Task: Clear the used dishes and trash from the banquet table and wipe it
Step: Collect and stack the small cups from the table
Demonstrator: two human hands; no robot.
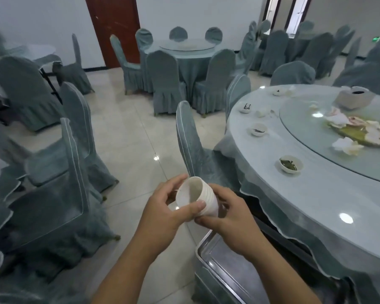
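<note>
Gripping stacked cups (pixel 196 197), left hand (pixel 162 216) and right hand (pixel 233 220) hover above a tray (pixel 208 257) (covered chair (pixel 198 154) beyond).

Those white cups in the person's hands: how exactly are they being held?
Both hands grip a nested stack of cups: the left hand wraps the rim end, the right hand holds the base end.

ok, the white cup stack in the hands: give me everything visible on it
The stack of white cups looks like several thin nested cups, with ribbed rims layered along one side. It is tilted, its open mouth facing up and left, and the inside looks empty. The left hand grips it, thumb across the front; the right hand holds its lower end. It is held over the floor, above a metal tray, left of the table.
</note>
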